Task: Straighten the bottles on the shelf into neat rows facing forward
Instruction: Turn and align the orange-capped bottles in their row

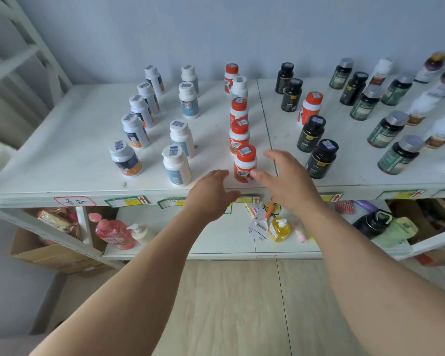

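Rows of upright bottles stand on the white top shelf [62, 155]. The front orange-capped bottle [245, 163] heads a column of orange-capped bottles running back. My left hand [211, 194] is open just left of it, fingers apart, near the shelf's front edge. My right hand [285, 181] is open just right of it, thumb tip close to the bottle's label; whether it touches I cannot tell. One orange-capped bottle [309, 107] stands apart among the black bottles [321, 158]. White bottles with blue labels [177, 165] and with orange-blue labels [126, 158] form columns at left.
Green-labelled bottles with silver caps [400, 154] and further white bottles [442, 131] fill the right side. The lower shelf holds a pink pump bottle [115, 233], a yellow pump bottle [280, 228], a black jug [375, 219] and a cardboard box [49, 255].
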Action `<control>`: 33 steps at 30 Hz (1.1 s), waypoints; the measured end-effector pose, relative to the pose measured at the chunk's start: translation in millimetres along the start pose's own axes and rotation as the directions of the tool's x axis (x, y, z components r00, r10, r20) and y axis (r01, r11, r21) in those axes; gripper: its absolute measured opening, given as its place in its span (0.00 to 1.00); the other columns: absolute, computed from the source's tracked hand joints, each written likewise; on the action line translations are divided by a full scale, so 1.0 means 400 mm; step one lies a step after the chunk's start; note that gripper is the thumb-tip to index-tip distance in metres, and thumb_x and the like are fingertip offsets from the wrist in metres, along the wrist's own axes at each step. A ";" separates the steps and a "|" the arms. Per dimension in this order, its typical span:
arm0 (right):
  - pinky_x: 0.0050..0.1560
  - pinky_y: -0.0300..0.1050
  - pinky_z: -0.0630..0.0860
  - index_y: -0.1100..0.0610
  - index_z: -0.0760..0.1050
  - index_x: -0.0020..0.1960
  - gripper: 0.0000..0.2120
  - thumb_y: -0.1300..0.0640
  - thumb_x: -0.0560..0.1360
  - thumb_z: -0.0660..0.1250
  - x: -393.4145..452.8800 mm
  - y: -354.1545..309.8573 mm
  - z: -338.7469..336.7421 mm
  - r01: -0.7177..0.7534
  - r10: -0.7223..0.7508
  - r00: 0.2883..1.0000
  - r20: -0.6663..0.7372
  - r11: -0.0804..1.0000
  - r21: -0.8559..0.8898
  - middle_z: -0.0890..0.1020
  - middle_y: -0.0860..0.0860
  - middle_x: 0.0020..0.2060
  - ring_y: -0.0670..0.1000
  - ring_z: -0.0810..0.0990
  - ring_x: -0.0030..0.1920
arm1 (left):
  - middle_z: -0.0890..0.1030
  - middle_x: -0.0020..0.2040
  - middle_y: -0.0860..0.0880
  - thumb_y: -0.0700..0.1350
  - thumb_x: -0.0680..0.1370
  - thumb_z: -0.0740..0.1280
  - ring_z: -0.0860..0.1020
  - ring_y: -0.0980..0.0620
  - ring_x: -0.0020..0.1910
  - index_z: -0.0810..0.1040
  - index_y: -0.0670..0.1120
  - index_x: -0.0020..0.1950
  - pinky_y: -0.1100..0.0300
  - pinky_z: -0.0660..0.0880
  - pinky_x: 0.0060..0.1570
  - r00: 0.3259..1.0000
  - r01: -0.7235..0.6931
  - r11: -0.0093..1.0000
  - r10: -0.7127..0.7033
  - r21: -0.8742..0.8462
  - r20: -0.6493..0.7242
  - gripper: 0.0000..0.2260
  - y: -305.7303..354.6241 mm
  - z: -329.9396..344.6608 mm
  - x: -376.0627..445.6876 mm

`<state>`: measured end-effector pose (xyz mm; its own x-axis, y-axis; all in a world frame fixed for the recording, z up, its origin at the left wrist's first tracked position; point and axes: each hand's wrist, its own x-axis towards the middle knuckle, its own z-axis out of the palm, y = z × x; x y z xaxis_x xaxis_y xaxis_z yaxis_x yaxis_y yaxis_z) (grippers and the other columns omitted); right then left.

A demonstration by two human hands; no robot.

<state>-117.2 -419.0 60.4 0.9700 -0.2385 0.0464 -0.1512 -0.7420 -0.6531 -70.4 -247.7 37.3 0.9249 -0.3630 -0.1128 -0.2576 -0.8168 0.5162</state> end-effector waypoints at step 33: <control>0.44 0.38 0.72 0.51 0.77 0.62 0.23 0.40 0.72 0.71 0.123 -0.147 -0.085 -0.128 0.110 0.982 0.156 0.986 0.111 0.82 0.46 0.56 0.46 0.80 0.50 | 0.84 0.54 0.58 0.52 0.75 0.71 0.78 0.70 0.49 0.80 0.51 0.62 0.79 0.71 0.48 0.951 0.082 0.802 0.114 -0.592 0.287 0.16 -0.003 -0.125 0.062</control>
<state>-66.9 -408.5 126.8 0.9653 -0.2180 -0.1437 -0.2517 -0.6311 -0.7337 -33.2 -233.5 76.4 0.7702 -0.5672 -0.2917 0.0347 -0.4193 0.9072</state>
